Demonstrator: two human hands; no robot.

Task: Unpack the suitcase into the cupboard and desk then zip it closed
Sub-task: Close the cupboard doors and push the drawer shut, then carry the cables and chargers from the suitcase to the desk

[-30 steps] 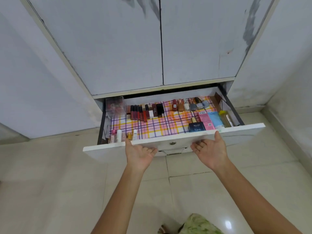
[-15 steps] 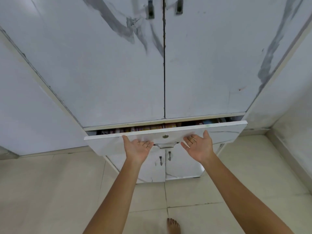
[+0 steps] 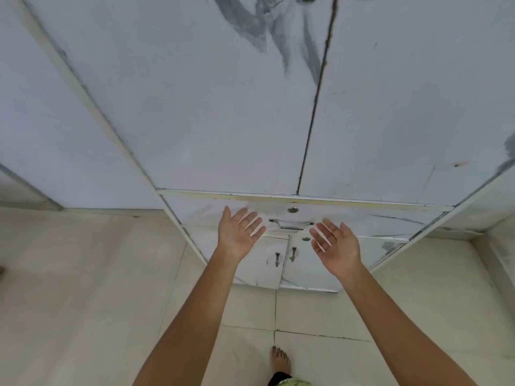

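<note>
Now left hand (image 3: 240,235) and right hand (image 3: 335,247) released, palms up, before flush drawer (image 3: 362,218).

This looks like a room in a home, most likely a bedroom. A tall built-in cupboard with white marble-patterned laminate doors (image 3: 195,107) fills the wall, with a shut drawer front (image 3: 348,218) and small lower doors with metal handles (image 3: 292,253) beneath. The floor is glossy cream ceramic tile (image 3: 83,288) (a bare foot (image 3: 280,360) stands on it), all plainly domestic.
</note>
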